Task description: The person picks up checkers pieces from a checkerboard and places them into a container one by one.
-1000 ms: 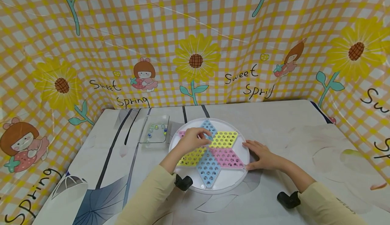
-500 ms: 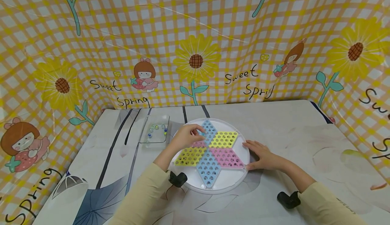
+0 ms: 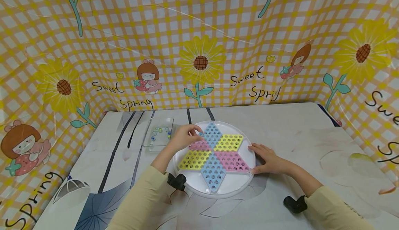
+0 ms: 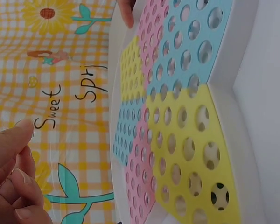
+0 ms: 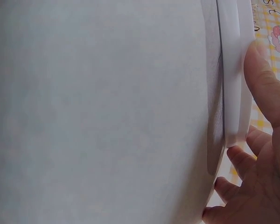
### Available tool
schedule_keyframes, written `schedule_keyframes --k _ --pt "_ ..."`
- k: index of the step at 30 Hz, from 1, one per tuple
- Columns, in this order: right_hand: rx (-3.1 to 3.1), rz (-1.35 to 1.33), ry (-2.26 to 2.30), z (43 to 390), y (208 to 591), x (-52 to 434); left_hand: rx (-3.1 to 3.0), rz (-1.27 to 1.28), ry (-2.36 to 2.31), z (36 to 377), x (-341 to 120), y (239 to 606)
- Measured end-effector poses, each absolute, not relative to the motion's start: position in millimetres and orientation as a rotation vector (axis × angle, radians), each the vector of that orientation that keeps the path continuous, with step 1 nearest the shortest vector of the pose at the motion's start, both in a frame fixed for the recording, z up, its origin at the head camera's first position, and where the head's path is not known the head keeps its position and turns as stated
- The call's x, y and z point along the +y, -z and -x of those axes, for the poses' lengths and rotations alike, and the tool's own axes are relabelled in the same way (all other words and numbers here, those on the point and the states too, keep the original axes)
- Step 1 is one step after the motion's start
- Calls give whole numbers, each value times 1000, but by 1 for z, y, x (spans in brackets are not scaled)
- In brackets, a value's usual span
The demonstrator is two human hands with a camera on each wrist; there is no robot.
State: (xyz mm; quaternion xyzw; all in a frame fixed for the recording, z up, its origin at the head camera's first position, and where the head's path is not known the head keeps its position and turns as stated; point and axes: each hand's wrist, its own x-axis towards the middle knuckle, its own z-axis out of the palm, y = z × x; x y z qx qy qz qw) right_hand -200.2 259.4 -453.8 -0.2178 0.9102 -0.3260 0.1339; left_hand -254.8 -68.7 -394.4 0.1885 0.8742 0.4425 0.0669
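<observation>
A round white Chinese checkers board [image 3: 229, 185] lies on the table, its six-pointed star made of blue, yellow and pink holed sections. Above the far left part of the board, my left hand [image 3: 183, 138] pinches a small glass marble [image 3: 201, 133] between thumb and fingertips. In the left wrist view the fingers [image 4: 9, 144] mostly hide the marble. My right hand [image 3: 270, 159] rests at the board's right rim with fingers spread. Seen from the right wrist, the thumb [image 5: 261, 77] lies along the rim and the fingertips touch its side.
A clear plastic box [image 3: 158, 141] holding several glass marbles stands just left of the board. A checked cloth [image 3: 199, 22] with sunflowers hangs behind and around the table [image 3: 293, 126]. Black wrist camera mounts [image 3: 295, 204] sit at both cuffs.
My left hand has moved left and slightly away from me, from near the star's middle toward the board's far left rim, still pinching the marble. The right hand has stayed in place.
</observation>
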Motion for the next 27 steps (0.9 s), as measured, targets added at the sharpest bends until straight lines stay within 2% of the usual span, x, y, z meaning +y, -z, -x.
schedule_keyframes --k 27 --pt "2649 628 940 199 452 258 2752 -410 -1335 258 -111 386"
